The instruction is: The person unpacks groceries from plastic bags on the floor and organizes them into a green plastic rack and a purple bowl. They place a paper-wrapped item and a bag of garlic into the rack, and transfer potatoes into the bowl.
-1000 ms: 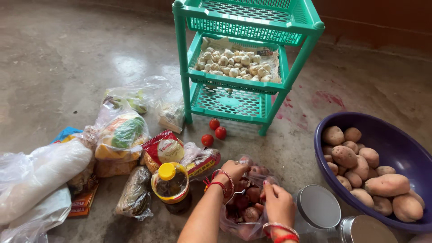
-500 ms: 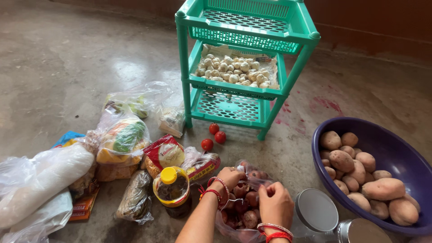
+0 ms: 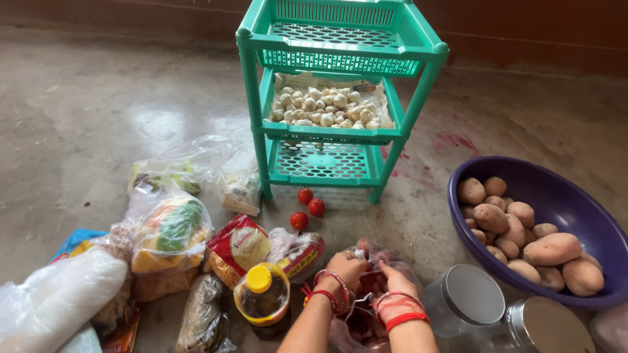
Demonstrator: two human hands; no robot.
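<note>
Low in the head view, I see both hands at the mouth of a clear plastic bag of red onions (image 3: 366,307) that lies on the floor (image 3: 85,117). The left hand (image 3: 343,269) pinches the bag's near edge, fingers pressed together on the film. The right hand (image 3: 392,287) pinches the opposite edge the same way. I judge the step in hand to be opening the bag; the next move calls for drawing the two edges apart without tearing the film or spilling onions. The bag's long axis runs roughly toward the camera, mouth pointing up and away toward the green rack (image 3: 333,98). Just left of the bag stands a yellow-capped oil bottle (image 3: 263,301). Just right are two lidded jars (image 3: 468,297). A purple basin of potatoes (image 3: 589,209) sits further right.
</note>
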